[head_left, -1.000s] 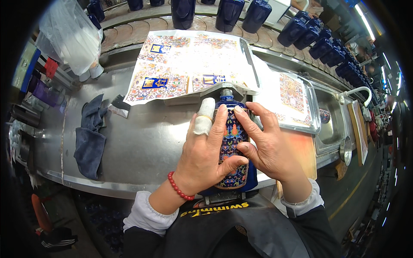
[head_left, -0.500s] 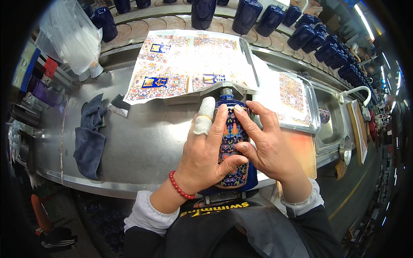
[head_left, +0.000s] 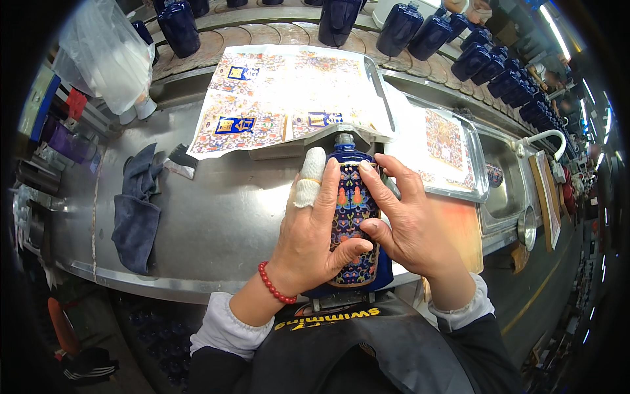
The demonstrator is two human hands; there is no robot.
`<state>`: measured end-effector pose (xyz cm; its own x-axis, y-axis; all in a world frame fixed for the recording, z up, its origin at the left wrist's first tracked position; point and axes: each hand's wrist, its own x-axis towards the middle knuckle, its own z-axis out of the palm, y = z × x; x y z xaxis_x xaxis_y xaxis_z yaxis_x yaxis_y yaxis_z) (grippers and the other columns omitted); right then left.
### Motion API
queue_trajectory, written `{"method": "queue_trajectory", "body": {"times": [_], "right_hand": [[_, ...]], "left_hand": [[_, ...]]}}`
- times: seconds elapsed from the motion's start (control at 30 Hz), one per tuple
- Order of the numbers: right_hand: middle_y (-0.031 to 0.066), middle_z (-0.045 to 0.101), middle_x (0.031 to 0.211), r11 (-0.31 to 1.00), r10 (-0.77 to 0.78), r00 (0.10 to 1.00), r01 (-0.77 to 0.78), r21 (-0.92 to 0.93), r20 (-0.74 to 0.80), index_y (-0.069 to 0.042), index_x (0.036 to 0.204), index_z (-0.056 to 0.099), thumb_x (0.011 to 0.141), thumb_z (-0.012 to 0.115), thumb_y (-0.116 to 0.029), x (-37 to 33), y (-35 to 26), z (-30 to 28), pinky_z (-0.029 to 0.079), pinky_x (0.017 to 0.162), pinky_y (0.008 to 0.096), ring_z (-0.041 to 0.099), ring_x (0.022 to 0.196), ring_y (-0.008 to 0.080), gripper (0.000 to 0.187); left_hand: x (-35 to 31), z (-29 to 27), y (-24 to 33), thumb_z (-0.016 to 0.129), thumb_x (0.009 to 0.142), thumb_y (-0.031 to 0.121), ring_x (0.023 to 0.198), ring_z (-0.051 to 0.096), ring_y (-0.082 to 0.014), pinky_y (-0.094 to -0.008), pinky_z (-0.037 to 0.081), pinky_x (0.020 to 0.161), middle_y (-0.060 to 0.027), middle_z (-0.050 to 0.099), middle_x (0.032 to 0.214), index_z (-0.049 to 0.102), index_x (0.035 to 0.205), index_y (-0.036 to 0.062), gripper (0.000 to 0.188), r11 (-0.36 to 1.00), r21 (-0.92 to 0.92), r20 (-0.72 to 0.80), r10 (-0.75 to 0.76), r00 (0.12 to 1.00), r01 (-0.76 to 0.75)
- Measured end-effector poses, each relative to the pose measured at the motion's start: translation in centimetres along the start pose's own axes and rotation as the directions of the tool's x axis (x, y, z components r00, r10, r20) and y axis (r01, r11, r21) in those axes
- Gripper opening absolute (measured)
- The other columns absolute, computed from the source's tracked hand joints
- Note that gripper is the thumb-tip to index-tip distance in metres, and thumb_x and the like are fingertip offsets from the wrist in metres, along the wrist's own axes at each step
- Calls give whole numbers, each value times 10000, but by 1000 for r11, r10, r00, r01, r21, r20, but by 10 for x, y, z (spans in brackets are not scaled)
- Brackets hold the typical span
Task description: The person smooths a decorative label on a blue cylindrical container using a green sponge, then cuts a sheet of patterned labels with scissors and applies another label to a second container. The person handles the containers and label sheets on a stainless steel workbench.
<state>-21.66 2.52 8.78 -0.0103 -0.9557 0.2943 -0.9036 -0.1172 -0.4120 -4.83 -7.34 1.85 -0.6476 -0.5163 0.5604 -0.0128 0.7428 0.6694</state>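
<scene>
A dark blue bottle [head_left: 382, 270] lies in front of me with its neck pointing away. A patterned decal [head_left: 354, 220] in many colours covers its upward side. My left hand [head_left: 303, 240] rests along the decal's left edge, fingers stretched out; a white cloth sleeve covers one finger. On the other side, my right hand [head_left: 420, 230] is spread, its fingertips touching the decal near the bottle's shoulder and its thumb lower down. Both hands are open. Beyond the bottle, a white sheet of printed decals [head_left: 262, 98] lies on a raised board.
Left on the metal worktop [head_left: 216, 223] are a dark cloth [head_left: 136, 210] and a scraper-like tool [head_left: 182, 161]. A clear tray [head_left: 453, 151] with decals stands right, beside a sink [head_left: 505, 194] with a white tap [head_left: 558, 138]. Blue bottles [head_left: 399, 29] line the conveyor [head_left: 262, 36] behind.
The bottles on the conveyor have shifted to the right. My left hand and its thumb have slid slightly left, showing more of the decal; my right hand has hardly moved.
</scene>
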Motion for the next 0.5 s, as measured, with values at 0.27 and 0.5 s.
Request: {"method": "queue_trajectory", "body": {"times": [0.27,0.5], "right_hand": [[221,382,1468,1000,26,998,-26,6,63,-69,1435,495,926,646,-379,1,2,0,368,1091,485,396,1325,412,615],[251,387,1434,999,-49,999,49,-8,-1,-41,1393,525,804,760,-254,-5,-1,1,413,1027,493,449,1210,426,669]], "left_hand": [[3,-3,4,600,851,661,1274,420,-494,-555,293,1108,-329,383,1440,271,1493,-96,1045,998,68,7,18,1000,-19],[0,-1,2,521,852,728,1333,393,-478,-592,213,1141,-314,406,1440,216,1511,-95,1098,1000,19,21,6,1000,-6]]}}
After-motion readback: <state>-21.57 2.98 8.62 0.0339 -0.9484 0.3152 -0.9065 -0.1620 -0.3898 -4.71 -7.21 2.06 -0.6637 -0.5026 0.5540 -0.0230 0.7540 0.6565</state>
